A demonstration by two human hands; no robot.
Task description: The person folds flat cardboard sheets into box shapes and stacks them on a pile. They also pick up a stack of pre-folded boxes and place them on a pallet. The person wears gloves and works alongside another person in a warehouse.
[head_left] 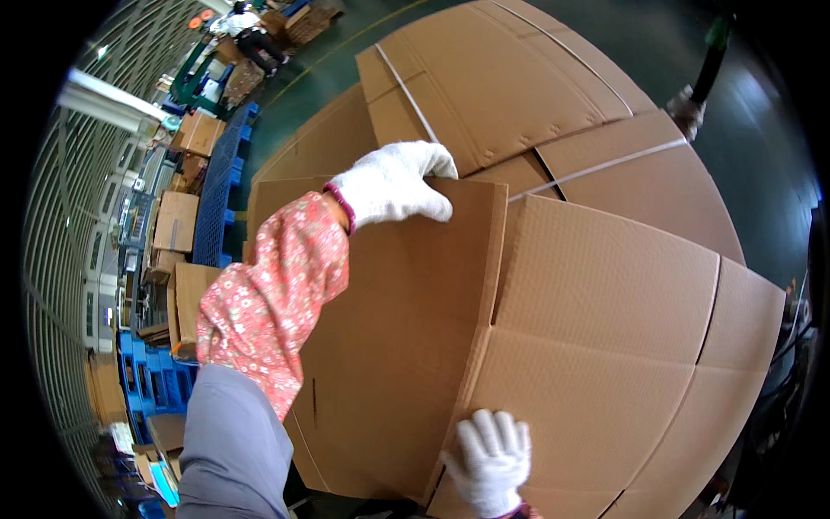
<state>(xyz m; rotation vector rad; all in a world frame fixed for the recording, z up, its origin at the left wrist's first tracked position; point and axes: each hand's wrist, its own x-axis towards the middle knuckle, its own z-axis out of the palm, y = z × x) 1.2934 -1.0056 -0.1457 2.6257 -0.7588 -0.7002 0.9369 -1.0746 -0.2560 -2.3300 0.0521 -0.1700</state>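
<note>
My left hand (396,183), in a white knit glove, reaches over the far edge of a raised cardboard flap (389,320), fingers on one side and thumb on the other. Lower right, my right hand (493,463), gloved alike, lies flat with fingers stretched on a flattened cardboard box (605,320), near the fold by the flap. Beyond both hands are more flattened cartons (501,82) bound with pale straps. A floral sleeve covers my left forearm.
Blue plastic pallets (220,186) and several cardboard boxes (177,221) stand to the left. Far off at upper left, a person (248,35) bends near stacked goods. A dark post (711,65) rises at the upper right from the green floor (328,56).
</note>
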